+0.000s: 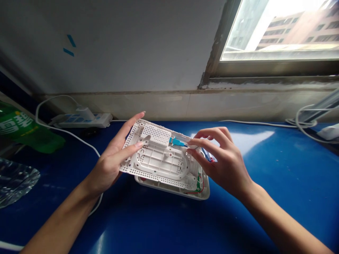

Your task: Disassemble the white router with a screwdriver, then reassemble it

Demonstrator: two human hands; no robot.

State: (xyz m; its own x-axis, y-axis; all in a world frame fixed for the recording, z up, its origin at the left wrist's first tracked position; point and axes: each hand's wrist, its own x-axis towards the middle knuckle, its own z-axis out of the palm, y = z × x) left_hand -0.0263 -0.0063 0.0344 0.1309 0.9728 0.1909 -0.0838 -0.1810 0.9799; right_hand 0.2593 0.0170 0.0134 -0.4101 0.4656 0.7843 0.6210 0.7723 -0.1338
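My left hand (112,158) grips the left end of a white perforated plastic panel (156,160), thumb on top. The panel is tilted over a white plastic housing (169,190), in which a green circuit board (198,181) and a red wire show at the right. A blue fiber-optic connector (177,141) sits at the panel's upper edge, against a raised perforated block. At its right end, my right hand (219,151) pinches a small whitish piece by the connector's cable; the fingertips partly cover it. A blue and red item behind that hand is mostly hidden.
A white power strip (84,120) with a plugged-in charger stands by the wall at the left. Near it are a green bottle (29,130) and a clear plastic bottle (17,181). White cable (304,121) lies coiled at the right on the blue table (286,190).
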